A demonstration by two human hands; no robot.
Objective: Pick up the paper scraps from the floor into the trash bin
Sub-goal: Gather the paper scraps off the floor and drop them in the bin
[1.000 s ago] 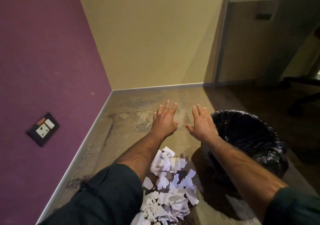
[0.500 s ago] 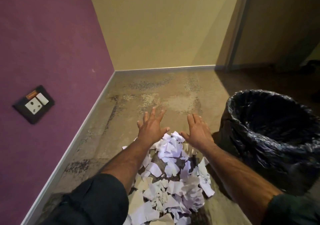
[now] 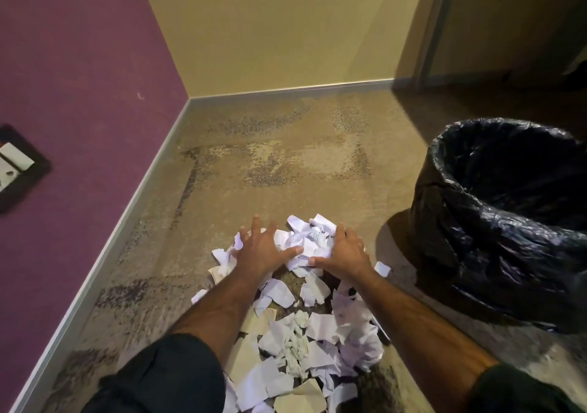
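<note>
Now two hands, the left hand point(image 3: 260, 249) and right hand point(image 3: 346, 252), press open-fingered onto one heap of crumpled white paper scraps point(image 3: 305, 323), gripping nothing. One round trash bin point(image 3: 495, 222), lined with glossy black plastic, stands at the carpet's point(image 3: 279, 158) right edge.

The paper scraps point(image 3: 305, 342) are thin white paper, crumpled and torn, not shiny. The trash bin point(image 3: 505, 222) has a black plastic bag on it that is shiny and wrinkly. The floor point(image 3: 279, 165) is rough, speckled carpet. The purple wall point(image 3: 79, 79) looks dull and a bit grainy. The sleeves point(image 3: 165, 377) are dark, soft cloth.
</note>
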